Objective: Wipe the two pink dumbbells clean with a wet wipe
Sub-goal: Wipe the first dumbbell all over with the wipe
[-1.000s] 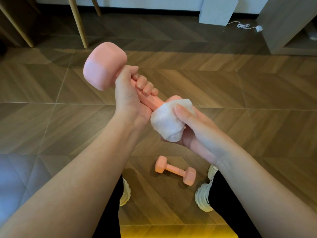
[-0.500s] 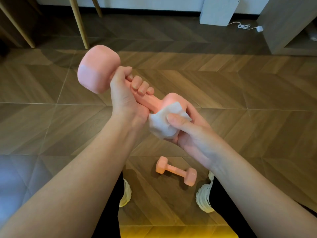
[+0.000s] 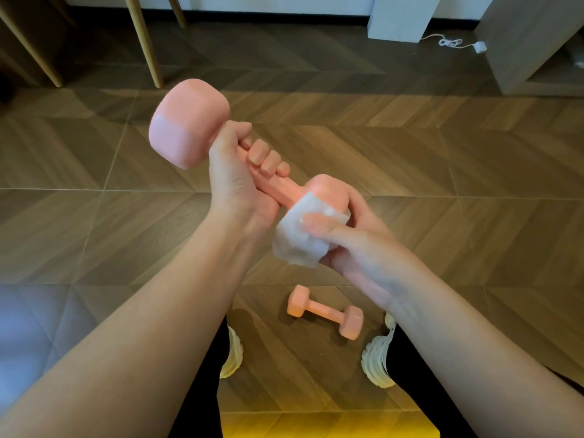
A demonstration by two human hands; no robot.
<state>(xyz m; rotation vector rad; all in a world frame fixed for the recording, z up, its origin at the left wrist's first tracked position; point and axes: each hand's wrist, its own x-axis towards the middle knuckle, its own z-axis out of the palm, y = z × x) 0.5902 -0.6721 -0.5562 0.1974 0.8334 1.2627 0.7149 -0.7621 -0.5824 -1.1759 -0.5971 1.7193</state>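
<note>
My left hand (image 3: 240,181) grips the handle of a pink dumbbell (image 3: 189,124), held up in front of me and slanting down to the right. My right hand (image 3: 357,245) cups the lower head of that dumbbell through a white wet wipe (image 3: 300,241), with the thumb pressing the wipe against the head. Part of the lower head shows pink above the wipe. A second pink dumbbell (image 3: 325,311) lies on the wooden floor between my feet.
My white shoes (image 3: 377,358) stand on the herringbone wood floor (image 3: 442,184) either side of the lying dumbbell. Wooden furniture legs (image 3: 143,39) stand at the back left. At the back right are a white box (image 3: 401,17), a white cable (image 3: 452,42) and a grey cabinet (image 3: 531,42).
The wipe has slid down and round the lower head, uncovering more of its pink top. The held dumbbell dipped slightly, then rose a little. The floor dumbbell has not moved.
</note>
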